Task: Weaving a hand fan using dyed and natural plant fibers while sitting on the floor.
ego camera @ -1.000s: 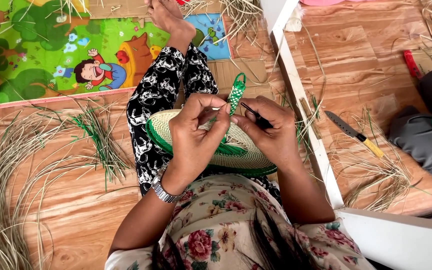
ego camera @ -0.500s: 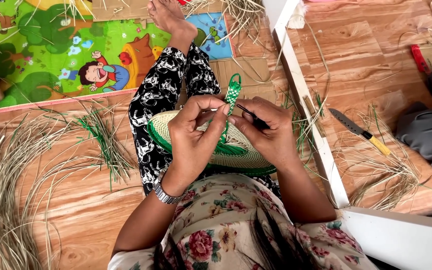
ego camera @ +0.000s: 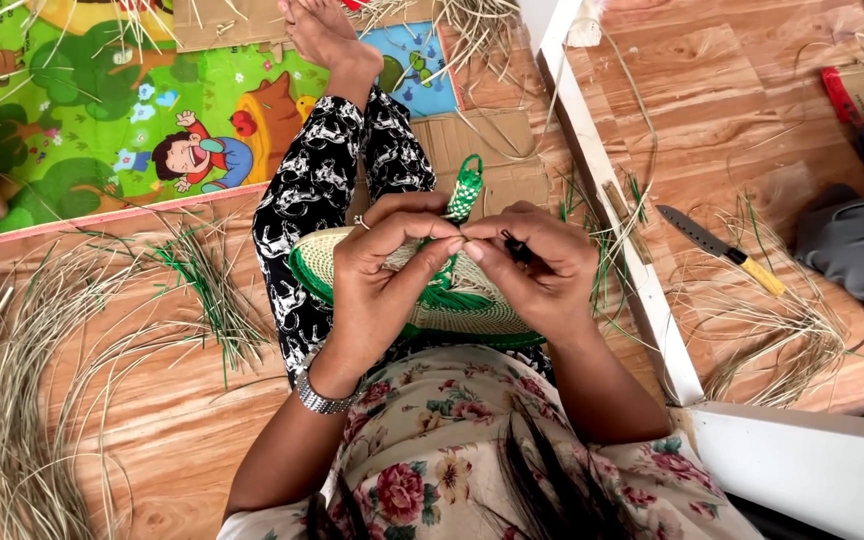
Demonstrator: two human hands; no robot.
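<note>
Woven straw fan (ego camera: 472,312) — matt, ribbed — on glossy wood-grain floor (ego camera: 172,430), beside a metal-bladed knife (ego camera: 720,250) with smooth yellow handle.

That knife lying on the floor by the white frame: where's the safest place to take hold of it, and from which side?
Grip the knife by its yellow handle, probably coming from the lower right. It lies flat and diagonal on the wooden floor, blade pointing up-left toward the white frame, handle end free among loose straw.

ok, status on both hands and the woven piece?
Left hand pinching the green woven loop handle. Right hand pinching there too, thin dark tool in its grip. Woven fan on lap. Nothing blocking; knife lies apart.
</note>
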